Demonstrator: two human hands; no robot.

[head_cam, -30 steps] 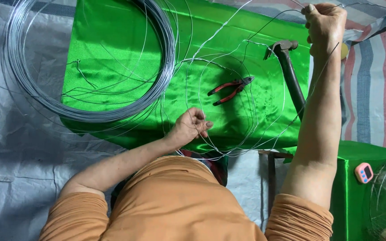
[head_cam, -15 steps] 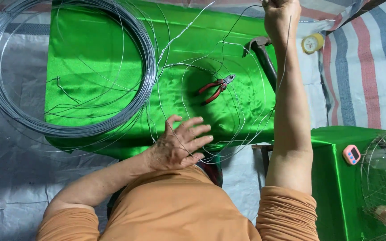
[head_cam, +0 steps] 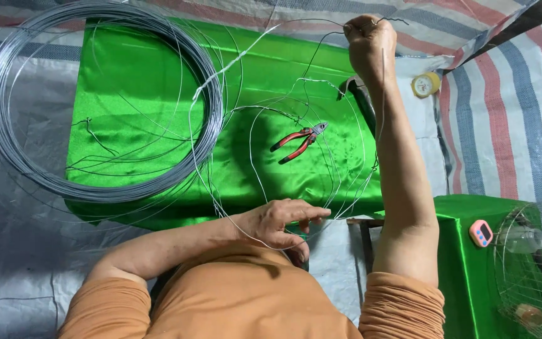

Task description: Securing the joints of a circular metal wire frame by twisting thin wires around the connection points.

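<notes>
My right hand (head_cam: 370, 47) is stretched far forward, fist closed on the end of a thin steel wire (head_cam: 321, 100) that loops back across the green cloth (head_cam: 158, 81). My left hand (head_cam: 278, 223) is close to my body at the cloth's near edge, fingers loosely curled around the same wire's near loops. A large coil of wire (head_cam: 95, 100) lies at the left, half on the cloth. Red-handled pliers (head_cam: 299, 141) lie on the cloth between my hands. A dark hammer (head_cam: 360, 103) lies just behind my right forearm.
A yellow tape measure (head_cam: 426, 84) sits on the striped tarp (head_cam: 509, 125) at the right. A green-covered box (head_cam: 465, 263) carries a small pink timer (head_cam: 481, 233). A wire fan guard (head_cam: 534, 270) stands at the far right. Grey tarp covers the floor at the left.
My left hand went from pinching the wire, to spread fingers, to curling around the loops near my body. My right hand keeps hold of the wire end, stretched forward.
</notes>
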